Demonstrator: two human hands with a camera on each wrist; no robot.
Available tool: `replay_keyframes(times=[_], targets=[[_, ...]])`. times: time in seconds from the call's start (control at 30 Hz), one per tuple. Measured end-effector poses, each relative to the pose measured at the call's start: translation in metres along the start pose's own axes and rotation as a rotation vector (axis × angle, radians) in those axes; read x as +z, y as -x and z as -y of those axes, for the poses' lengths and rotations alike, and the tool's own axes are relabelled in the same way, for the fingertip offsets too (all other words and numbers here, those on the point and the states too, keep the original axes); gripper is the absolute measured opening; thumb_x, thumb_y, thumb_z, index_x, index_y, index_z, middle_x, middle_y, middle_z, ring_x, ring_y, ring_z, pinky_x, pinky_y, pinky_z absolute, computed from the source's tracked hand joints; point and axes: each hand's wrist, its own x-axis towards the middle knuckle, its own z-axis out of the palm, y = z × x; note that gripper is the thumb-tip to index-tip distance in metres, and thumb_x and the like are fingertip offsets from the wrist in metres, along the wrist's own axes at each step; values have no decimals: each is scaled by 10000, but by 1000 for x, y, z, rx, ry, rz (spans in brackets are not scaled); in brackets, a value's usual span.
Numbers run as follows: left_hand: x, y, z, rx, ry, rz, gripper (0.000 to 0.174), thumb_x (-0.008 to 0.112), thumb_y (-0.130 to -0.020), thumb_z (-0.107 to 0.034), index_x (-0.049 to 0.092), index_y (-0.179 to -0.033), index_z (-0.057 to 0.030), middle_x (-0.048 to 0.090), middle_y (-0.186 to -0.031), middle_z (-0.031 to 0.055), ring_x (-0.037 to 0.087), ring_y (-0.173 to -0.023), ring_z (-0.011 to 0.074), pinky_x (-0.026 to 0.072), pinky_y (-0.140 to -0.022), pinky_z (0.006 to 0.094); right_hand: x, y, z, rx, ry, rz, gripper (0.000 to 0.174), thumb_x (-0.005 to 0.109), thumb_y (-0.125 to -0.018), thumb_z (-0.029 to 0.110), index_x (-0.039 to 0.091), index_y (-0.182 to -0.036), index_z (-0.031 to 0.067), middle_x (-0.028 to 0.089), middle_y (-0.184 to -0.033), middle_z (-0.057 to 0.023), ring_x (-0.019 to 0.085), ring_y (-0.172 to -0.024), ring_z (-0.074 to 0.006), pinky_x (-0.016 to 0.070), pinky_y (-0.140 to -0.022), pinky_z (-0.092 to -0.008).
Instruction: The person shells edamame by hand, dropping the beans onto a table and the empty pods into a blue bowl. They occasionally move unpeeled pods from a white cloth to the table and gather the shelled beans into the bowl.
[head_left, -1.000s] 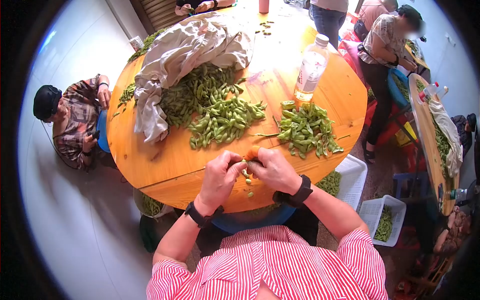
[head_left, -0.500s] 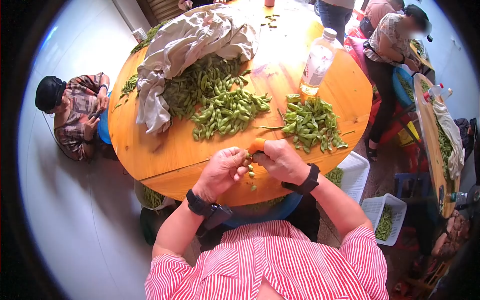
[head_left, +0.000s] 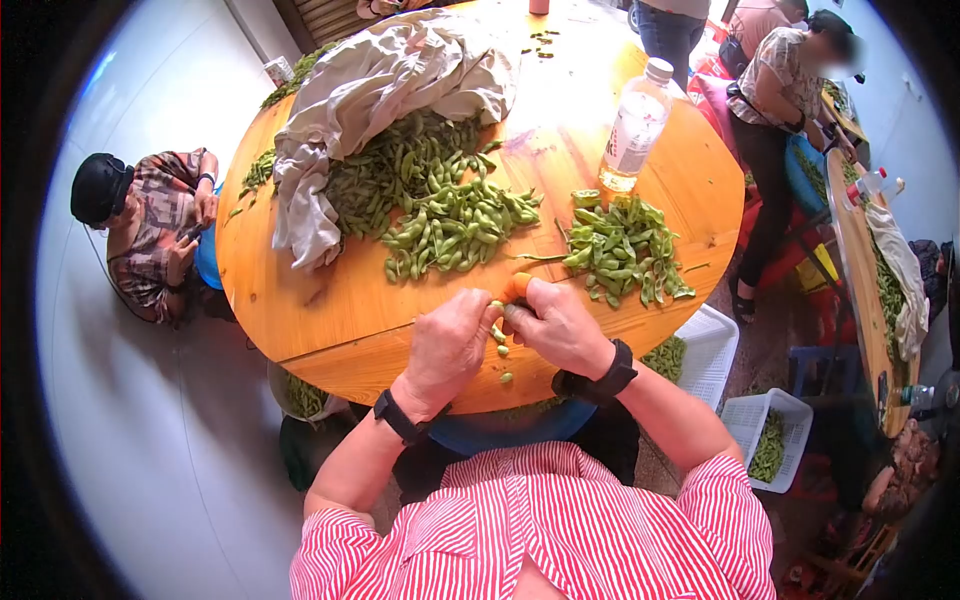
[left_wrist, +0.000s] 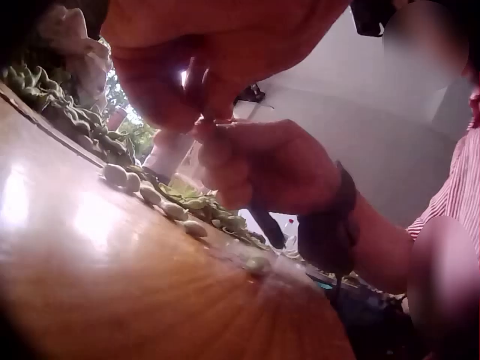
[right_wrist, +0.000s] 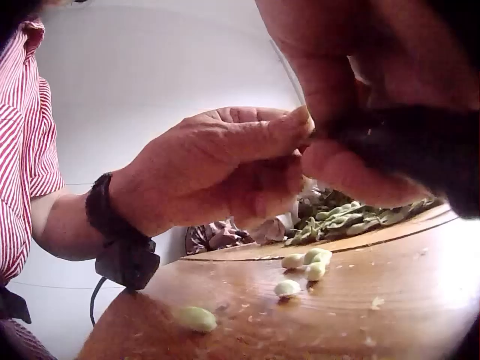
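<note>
Both hands meet fingertip to fingertip above the near edge of the wooden table (head_left: 330, 340). The left hand (head_left: 446, 335) pinches a small green piece (head_left: 497, 304) between thumb and finger. Against it the right hand (head_left: 563, 325) has curled fingers, with an orange covering (head_left: 516, 288) on one finger; its fingertips grip the same spot, and what they hold is mostly hidden. Several loose beans (right_wrist: 287, 288) lie on the wood under the hands. Beyond are a heap of green pods (head_left: 450, 230) and, to the right, a pile of opened-looking pods (head_left: 625, 250).
A pale cloth (head_left: 380, 70) covers part of the heap. A bottle (head_left: 635, 130) of yellowish liquid stands behind the right pile. White baskets (head_left: 708, 350) are below the table at right. One person (head_left: 160, 215) sits at left; another (head_left: 775, 90) stands at a second table.
Since half a second ago the left hand has turned and closed in on the right fingertips. Compared with a second ago, the table has shifted slightly in view and another bean lies under the hands.
</note>
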Motion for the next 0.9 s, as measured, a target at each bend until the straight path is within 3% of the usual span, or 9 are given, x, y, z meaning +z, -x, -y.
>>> replay_keyframes(times=[0.17,0.27,0.37,0.43,0.47,0.53,0.63,0.73,0.9], targets=[[1,0,1,-10,-98,75,171,533,-977,-128,544,-875,8,595,-805,205,594,-738,402,462,-612,457,6,0,-1,-90,47,-48,100,586,-874,66,588,-895,-32,589,-701,-235,611,-627,-356,466,-575,-418],[1,-3,3,-47,5,66,208,494,-992,-140,536,-865,19,582,-767,217,574,-724,424,466,-616,461,6,1,5,-104,78,-65,99,587,-872,65,578,-886,-33,579,-696,-242,605,-640,-382,456,-574,-431],[9,-1,16,80,-6,4,261,457,-1021,-180,536,-859,9,585,-699,159,587,-606,339,457,-541,405,5,-1,7,-105,73,-62,98,584,-873,63,567,-875,-34,574,-694,-243,599,-647,-398,452,-574,-435],[15,2,22,-315,475,81,311,436,-1047,-242,546,-854,-25,580,-672,57,561,-513,178,407,-456,314,6,-1,4,-98,71,-52,97,581,-873,61,562,-870,-34,574,-694,-243,596,-650,-407,453,-575,-436],[16,4,23,-315,475,80,311,436,-1047,-242,546,-854,-25,580,-672,57,561,-513,178,407,-456,314,7,-1,-1,-168,87,-69,98,584,-873,61,558,-862,-33,573,-689,-239,592,-637,-399,453,-571,-429],[12,2,18,-561,798,135,332,448,-1055,-296,548,-847,-57,542,-663,-20,498,-507,55,350,-421,235,6,-1,-3,-238,105,-90,100,587,-872,60,553,-853,-32,571,-685,-236,588,-624,-392,452,-567,-423],[5,-6,7,-726,955,162,324,461,-1052,-303,542,-845,-67,519,-640,-27,468,-494,56,361,-423,226,-2,-4,-1,-219,126,-58,113,605,-880,78,570,-870,-29,589,-692,-222,599,-611,-348,457,-564,-401],[11,-3,13,-658,847,163,322,472,-1049,-320,542,-855,-73,514,-650,-29,461,-498,51,377,-438,213,-4,-5,0,-216,135,-25,140,634,-886,111,597,-886,-24,604,-695,-206,600,-595,-299,461,-558,-380],[18,0,13,-562,805,58,309,473,-1049,-325,552,-876,-80,534,-679,-24,486,-515,58,391,-459,205,-1,-7,-1,-140,13,-62,139,650,-872,109,627,-890,-27,630,-667,-124,583,-595,-141,471,-560,-323]])
